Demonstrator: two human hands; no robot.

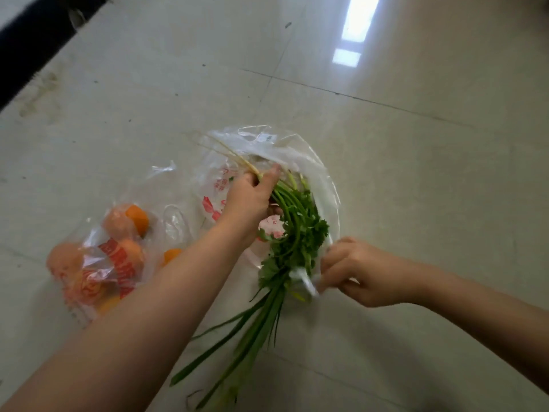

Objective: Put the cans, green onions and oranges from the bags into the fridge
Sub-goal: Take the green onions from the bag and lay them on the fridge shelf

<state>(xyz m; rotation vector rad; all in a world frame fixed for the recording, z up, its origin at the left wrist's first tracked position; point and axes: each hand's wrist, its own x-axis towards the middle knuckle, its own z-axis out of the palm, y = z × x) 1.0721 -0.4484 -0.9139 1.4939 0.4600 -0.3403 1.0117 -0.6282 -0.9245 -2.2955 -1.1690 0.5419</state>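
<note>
bag print [212, 208]: blurred, unreadable | oranges [118, 257]: perhaps 5, overlapped

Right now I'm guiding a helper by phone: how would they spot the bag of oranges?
On the pale tiled floor lie two clear plastic bags. The bag of oranges is the one beside the left forearm, red-printed and bulging with round orange fruit; the other bag holds leafy greens.

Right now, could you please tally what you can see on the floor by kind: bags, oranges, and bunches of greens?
Plastic bags: 2, the oranges' bag and the greens' bag
Oranges: at least 5 showing, such as one; some may be hidden
Bunches of greens: 1, in the left hand's grip
Total: 8
</note>
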